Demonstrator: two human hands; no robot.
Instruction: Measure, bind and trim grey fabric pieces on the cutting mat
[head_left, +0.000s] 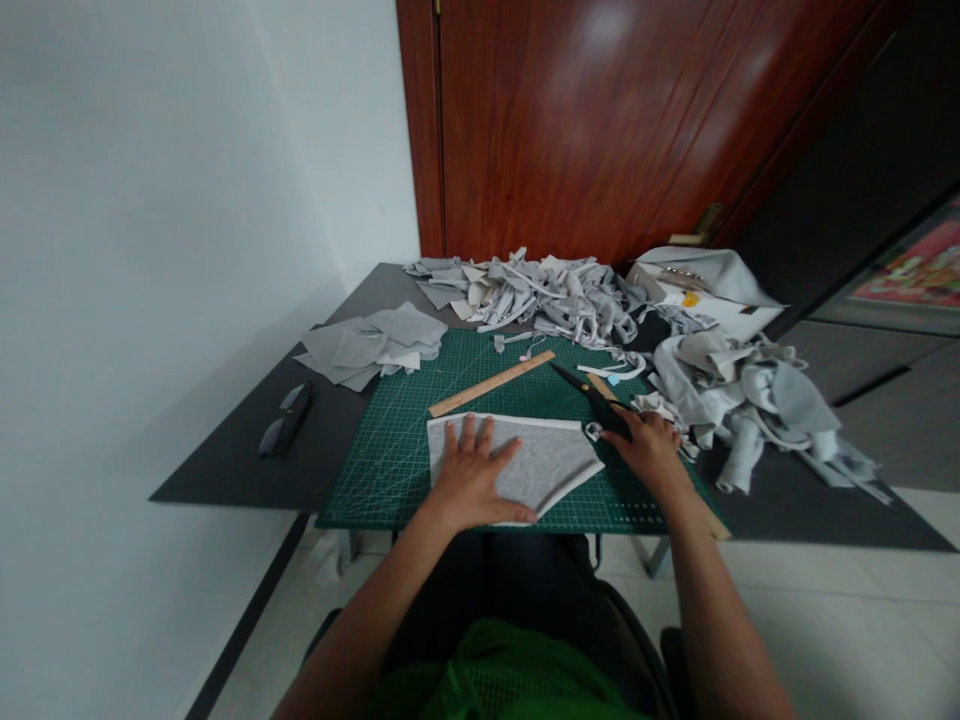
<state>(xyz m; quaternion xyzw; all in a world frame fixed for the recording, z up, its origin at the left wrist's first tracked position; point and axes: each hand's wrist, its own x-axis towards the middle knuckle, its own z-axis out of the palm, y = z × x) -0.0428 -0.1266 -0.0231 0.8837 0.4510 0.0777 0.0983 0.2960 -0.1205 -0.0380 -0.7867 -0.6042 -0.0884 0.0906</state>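
Note:
A pair of grey briefs [551, 455] with white trim along the edges lies flat on the green cutting mat [397, 450]. My left hand [476, 475] rests on the briefs, palm down with its fingers spread. At the right, my right hand [649, 445] has its fingers closed around the handles of the black scissors [596, 395], whose blades point away to the upper left. A small white loop of trim [592, 431] is close to my right fingertips, beside the briefs. Beyond the briefs, a wooden ruler [491, 384] lies at a slant on the mat.
Grey fabric strips [555, 295] are heaped at the back of the dark table [225, 470]. Flat grey fabric pieces [371, 345] and eyeglasses [286, 420] lie at the left. Bundled grey cloth [750, 390] and a white box [705, 295] stand at the right.

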